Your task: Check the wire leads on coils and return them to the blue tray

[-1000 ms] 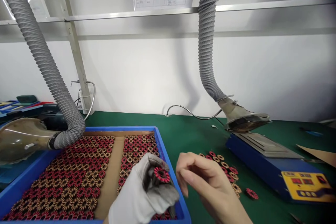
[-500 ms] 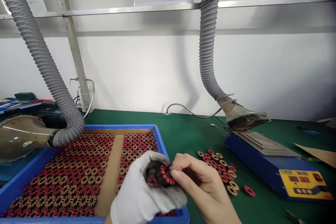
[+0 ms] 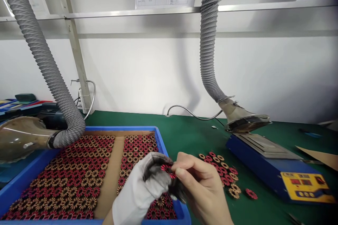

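My left hand [image 3: 144, 186] wears a white glove with dark, soiled fingers, curled round a small red-wound stator core [image 3: 167, 169]. The fingers partly cover the core, and some of it is blurred. My bare right hand [image 3: 202, 184] meets it from the right, thumb and forefinger pinched together at the core's edge. Whether a wire end lies in that pinch I cannot make out. Below and to the left is a blue tray [image 3: 161, 140] filled with rows of red and copper-coloured stator cores [image 3: 79, 168].
A loose pile of stator cores [image 3: 224, 170] lies right of my hands, with a single red one [image 3: 251, 193] beside it. Farther right stands a blue heating-plate-like box [image 3: 266, 168] under an extraction hose [image 3: 208, 42]. Another hose [image 3: 39, 52] hangs left. Tweezer-like tips [image 3: 294, 218] show lower right.
The left glove's fingers have shifted and the core has turned in them, showing less of its face. My right hand stays pinched at its edge, slightly moved.
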The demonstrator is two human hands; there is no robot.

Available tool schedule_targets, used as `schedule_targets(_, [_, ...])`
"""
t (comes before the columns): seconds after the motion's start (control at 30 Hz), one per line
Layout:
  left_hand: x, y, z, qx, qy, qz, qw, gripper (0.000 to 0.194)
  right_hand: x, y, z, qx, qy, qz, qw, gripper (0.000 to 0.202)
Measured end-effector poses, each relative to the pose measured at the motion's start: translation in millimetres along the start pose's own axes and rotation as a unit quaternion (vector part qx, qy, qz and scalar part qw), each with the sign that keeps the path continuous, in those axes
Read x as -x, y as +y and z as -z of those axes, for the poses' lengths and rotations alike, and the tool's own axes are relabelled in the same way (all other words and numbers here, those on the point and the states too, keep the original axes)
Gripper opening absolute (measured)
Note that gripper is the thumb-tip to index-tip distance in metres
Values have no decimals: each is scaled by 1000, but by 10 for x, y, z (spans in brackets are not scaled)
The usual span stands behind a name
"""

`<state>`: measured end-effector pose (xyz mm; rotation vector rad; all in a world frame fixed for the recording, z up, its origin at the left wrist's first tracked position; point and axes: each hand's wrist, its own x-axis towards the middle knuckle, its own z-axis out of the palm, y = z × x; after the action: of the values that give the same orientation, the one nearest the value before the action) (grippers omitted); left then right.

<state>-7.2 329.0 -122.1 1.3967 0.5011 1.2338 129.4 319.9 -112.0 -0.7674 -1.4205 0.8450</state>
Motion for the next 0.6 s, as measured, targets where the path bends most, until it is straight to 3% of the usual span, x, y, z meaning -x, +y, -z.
schedule_targets(0.13, [29,-62,53,36,-28,6,999,30,3,-23,5,-7,-8,-35,999,38])
schedule_targets(0.33, [52,48,75,24,-34,41,998,34,45,-47,-17,-7,-19,-104,994,48])
schedule_targets(0.6, [71,-21,105,21,-27,52,998,31,23,-29,-35,-9,-21,-83,996,46])
